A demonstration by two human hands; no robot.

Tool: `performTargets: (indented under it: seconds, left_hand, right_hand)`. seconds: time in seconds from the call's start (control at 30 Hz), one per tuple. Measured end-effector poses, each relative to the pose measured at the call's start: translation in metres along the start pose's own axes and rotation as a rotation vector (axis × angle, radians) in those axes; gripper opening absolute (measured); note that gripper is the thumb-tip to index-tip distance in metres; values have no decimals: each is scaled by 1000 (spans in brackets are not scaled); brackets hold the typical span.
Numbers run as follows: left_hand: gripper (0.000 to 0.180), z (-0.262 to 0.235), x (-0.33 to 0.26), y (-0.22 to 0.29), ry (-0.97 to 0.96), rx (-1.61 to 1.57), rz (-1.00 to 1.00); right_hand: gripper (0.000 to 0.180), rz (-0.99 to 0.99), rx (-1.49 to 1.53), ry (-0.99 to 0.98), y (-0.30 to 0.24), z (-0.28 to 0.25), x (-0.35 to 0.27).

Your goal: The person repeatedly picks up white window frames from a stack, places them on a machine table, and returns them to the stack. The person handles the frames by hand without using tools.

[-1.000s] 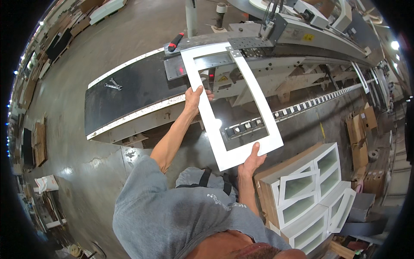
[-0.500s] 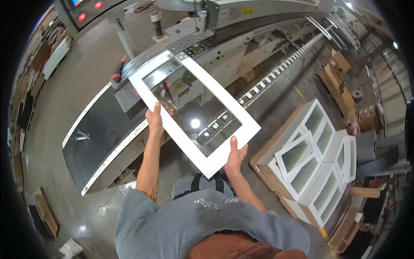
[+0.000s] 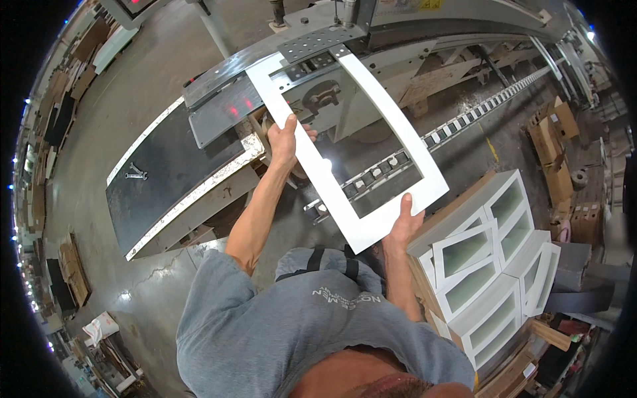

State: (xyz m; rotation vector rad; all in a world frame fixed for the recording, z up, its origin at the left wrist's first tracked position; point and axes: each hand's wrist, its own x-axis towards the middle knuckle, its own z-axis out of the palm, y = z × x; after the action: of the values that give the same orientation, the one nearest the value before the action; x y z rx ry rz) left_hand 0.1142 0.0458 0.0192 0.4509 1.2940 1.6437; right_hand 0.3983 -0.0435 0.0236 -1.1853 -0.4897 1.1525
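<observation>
Both my hands hold a white rectangular frame (image 3: 334,192) with an open middle, tilted across the view. Its far end lies at the edge of the machine's metal bed (image 3: 229,109), beside a perforated metal plate (image 3: 317,45). My left hand (image 3: 284,140) is closed round the left long rail, thumb on top and fingertips showing through the opening. My right hand (image 3: 403,225) grips the near right corner, thumb on top and the other fingers mostly hidden underneath.
A dark side table (image 3: 169,176) with a pale edge stands left, carrying small metal wrenches (image 3: 137,171). A roller track (image 3: 464,123) runs off to the far right. Stacked white frames (image 3: 481,265) stand at my right, with cardboard boxes (image 3: 551,149) beyond.
In the view, the white frame and both hands have shifted right and slightly up. The machine and stacked frames have shifted too as the view moved. Both hands keep hold of the frame.
</observation>
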Motion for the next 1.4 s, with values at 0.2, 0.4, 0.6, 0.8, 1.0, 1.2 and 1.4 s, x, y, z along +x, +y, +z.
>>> performTargets:
  seconds: [0.2, 0.4, 0.6, 0.8, 1.0, 1.2, 1.4]
  left_hand:
    - [35, 56, 20, -18, 26, 12, 3]
    - [33, 110, 41, -36, 54, 25, -14]
    - [24, 176, 69, -55, -1, 114, -41]
    - [36, 173, 107, -52, 179, 521, -18]
    - [22, 229, -100, -49, -104, 711, 816]
    - [17, 179, -219, -210, -522, 981, -116]
    - [22, 136, -212, -382, -614, 1006, -513]
  right_hand:
    - [61, 35, -63, 22, -28, -5, 54]
    - [59, 5, 23, 15, -41, -18, 110]
    - [34, 181, 329, -54, -40, -65, 170]
    - [34, 313, 113, -76, 32, -205, 123]
    - [32, 199, -1270, 319, 126, -449, 130]
    - [53, 165, -1773, 232, 144, -572, 174]
    - [36, 264, -1827, 97, 169, -606, 216]
